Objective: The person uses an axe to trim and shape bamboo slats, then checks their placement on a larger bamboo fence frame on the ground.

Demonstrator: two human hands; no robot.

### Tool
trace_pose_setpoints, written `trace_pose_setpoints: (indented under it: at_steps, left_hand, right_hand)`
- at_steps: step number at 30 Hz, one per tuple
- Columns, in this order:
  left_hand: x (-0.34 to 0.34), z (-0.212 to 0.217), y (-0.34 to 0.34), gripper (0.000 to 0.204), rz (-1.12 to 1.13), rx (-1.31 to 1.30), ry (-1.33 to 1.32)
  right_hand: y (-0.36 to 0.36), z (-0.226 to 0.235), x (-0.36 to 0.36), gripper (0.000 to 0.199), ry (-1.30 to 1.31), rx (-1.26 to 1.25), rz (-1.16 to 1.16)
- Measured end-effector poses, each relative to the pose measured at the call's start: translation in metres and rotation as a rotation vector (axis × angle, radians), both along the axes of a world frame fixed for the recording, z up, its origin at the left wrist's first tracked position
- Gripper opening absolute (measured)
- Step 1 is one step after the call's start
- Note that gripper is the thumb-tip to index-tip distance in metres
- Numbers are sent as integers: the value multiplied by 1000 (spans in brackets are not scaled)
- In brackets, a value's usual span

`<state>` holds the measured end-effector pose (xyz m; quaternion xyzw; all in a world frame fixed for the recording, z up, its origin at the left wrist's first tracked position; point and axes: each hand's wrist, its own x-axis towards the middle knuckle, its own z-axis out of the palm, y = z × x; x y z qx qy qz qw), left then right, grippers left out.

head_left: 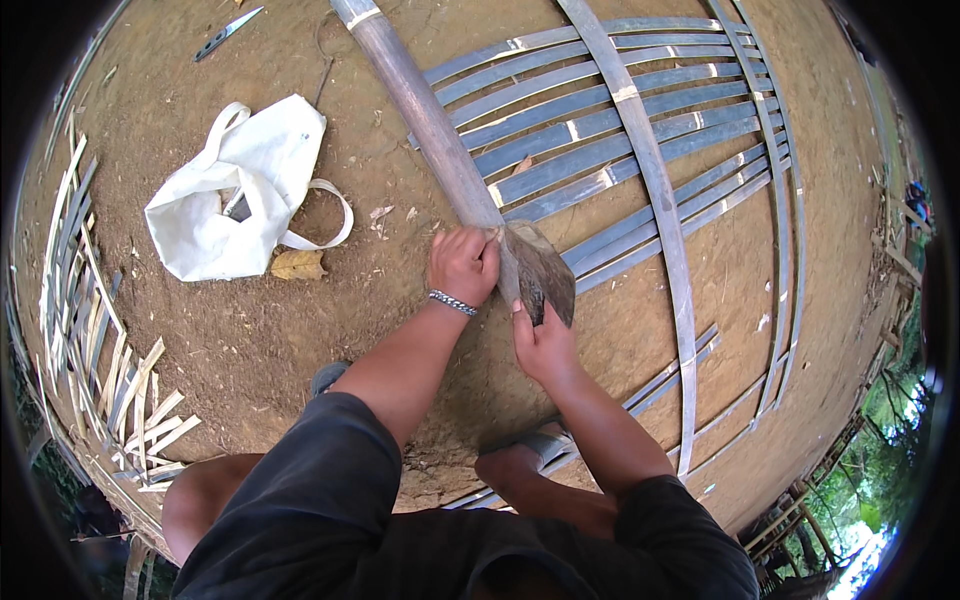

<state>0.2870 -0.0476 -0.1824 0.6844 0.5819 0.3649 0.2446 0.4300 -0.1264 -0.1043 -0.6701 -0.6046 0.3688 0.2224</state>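
A round, gray-brown pole (pixel 420 105) slants from top middle to the center, by a rough, dark lump (pixel 545 272). The right hand (pixel 546 347) has its fingers clamped on the lump's low end. The left hand (pixel 464 266) has curled fingers by the pole; I can't tell if they grip it. A floppy white cloth bag (pixel 267 215), upper left, holds something small and gray (pixel 238 206).

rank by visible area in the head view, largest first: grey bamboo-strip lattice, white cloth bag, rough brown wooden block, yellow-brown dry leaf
1. Grey bamboo-strip lattice
2. White cloth bag
3. Rough brown wooden block
4. Yellow-brown dry leaf
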Motion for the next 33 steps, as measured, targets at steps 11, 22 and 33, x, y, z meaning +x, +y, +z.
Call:
trace_pose_setpoints:
  at_steps: [11,22,33]
  left_hand:
    - [-2,-7,-1,8,19,56,-50]
    - [12,33,-21,42,476,-790,-99]
    - [22,24,-25,38,566,-659,-253]
  right_hand:
    - [2,-2,4,55,69,-182,-91]
    - [5,-15,5,64,628,-162,-586]
    - [-16,-2,-7,64,447,-326,-476]
